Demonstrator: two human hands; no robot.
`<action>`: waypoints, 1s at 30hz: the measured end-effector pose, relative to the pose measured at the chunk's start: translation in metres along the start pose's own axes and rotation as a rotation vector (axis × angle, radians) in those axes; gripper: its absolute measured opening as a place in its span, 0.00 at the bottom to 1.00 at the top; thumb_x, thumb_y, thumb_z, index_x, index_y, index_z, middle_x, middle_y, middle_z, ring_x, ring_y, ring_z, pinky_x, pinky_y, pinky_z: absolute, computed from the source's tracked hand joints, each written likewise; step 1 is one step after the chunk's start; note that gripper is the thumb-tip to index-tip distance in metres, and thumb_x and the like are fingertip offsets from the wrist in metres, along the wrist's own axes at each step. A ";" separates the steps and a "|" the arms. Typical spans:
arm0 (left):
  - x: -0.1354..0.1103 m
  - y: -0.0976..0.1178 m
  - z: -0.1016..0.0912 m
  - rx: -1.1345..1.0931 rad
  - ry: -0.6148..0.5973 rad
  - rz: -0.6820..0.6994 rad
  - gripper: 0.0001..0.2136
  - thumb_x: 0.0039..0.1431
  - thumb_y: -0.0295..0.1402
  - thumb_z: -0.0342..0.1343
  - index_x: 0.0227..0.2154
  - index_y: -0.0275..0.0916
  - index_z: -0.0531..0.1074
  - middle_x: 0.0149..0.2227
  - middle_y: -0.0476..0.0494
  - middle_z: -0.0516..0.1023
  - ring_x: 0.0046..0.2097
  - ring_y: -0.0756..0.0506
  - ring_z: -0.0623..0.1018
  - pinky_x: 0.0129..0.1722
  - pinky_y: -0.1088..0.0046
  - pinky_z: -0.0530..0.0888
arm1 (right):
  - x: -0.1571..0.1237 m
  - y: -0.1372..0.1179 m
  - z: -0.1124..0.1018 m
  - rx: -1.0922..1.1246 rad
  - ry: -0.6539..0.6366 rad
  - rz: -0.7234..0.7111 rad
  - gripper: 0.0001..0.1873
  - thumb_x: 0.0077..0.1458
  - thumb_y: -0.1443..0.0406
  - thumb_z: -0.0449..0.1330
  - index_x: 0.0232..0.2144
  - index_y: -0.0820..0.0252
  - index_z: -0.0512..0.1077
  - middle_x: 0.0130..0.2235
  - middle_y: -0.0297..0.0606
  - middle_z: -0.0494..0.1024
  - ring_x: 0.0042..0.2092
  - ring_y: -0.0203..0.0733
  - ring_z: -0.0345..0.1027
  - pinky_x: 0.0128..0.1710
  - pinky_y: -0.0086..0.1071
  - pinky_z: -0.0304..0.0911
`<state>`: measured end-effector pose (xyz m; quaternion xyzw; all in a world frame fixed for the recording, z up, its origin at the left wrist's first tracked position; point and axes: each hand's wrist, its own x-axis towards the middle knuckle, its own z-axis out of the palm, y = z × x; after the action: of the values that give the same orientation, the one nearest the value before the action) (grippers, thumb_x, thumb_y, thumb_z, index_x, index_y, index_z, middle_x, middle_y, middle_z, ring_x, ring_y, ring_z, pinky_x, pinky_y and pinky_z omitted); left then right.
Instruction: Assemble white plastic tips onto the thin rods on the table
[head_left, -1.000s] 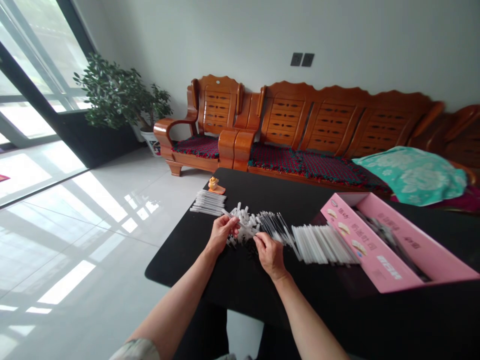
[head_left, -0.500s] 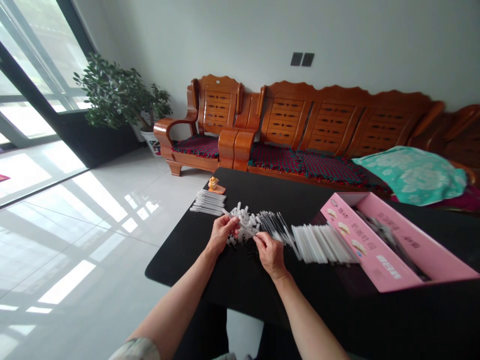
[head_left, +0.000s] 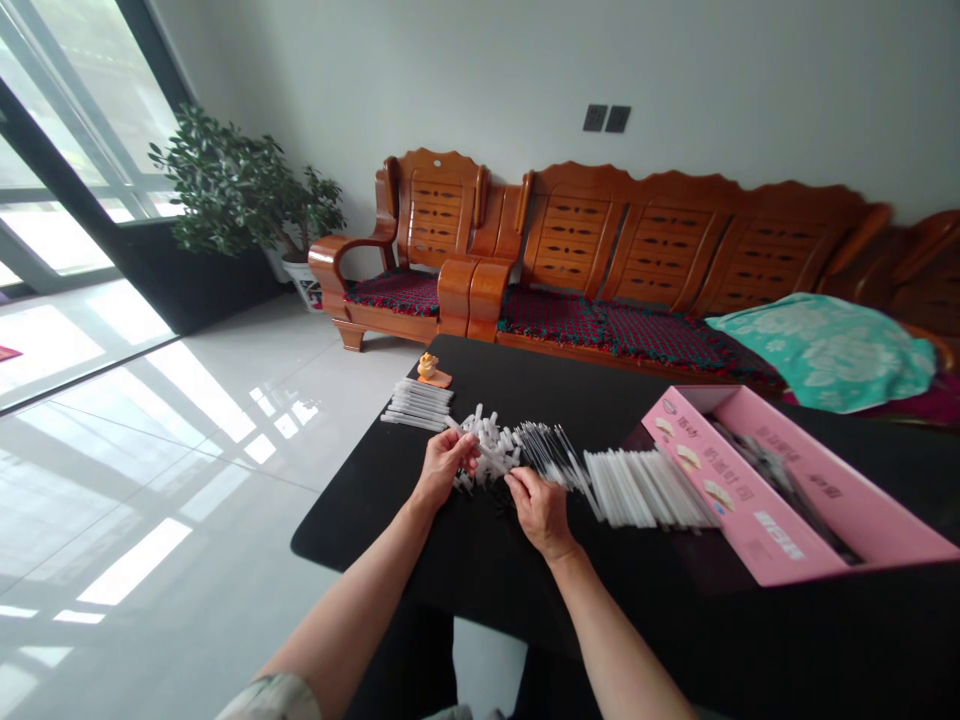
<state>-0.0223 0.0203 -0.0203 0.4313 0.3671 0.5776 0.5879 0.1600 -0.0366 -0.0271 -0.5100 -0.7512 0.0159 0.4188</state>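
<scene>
My left hand [head_left: 447,466] pinches a thin white plastic stick [head_left: 454,425], whose tip points up and to the left, over the black table [head_left: 360,520]. My right hand [head_left: 541,512] sits just to its right, fingertips at the edge of a heap of white plastic pen parts [head_left: 487,450]. Whether those fingers hold a piece is hidden. Beyond that heap lie thin black-and-clear refills [head_left: 547,455], then a row of white tubes [head_left: 645,488]. A small stack of white pens [head_left: 417,405] lies at the far left.
A pink cardboard box [head_left: 757,480] stands open on the table's right side. An orange figurine [head_left: 427,367] sits near the far edge. Behind the table is a wooden sofa [head_left: 660,240]; a potted plant [head_left: 240,190] stands by the glass door, and the tiled floor lies left.
</scene>
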 end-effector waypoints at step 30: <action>0.008 0.007 -0.011 -0.093 0.254 0.113 0.17 0.50 0.45 0.65 0.28 0.34 0.74 0.21 0.51 0.73 0.20 0.53 0.70 0.20 0.78 0.69 | -0.003 0.019 -0.026 -0.015 0.105 0.108 0.16 0.65 0.60 0.51 0.33 0.59 0.76 0.28 0.39 0.79 0.28 0.39 0.72 0.31 0.29 0.61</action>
<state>-0.0342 0.0285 -0.0171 0.3473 0.3865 0.6759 0.5226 0.1917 -0.0398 -0.0205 -0.5531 -0.6996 0.0059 0.4523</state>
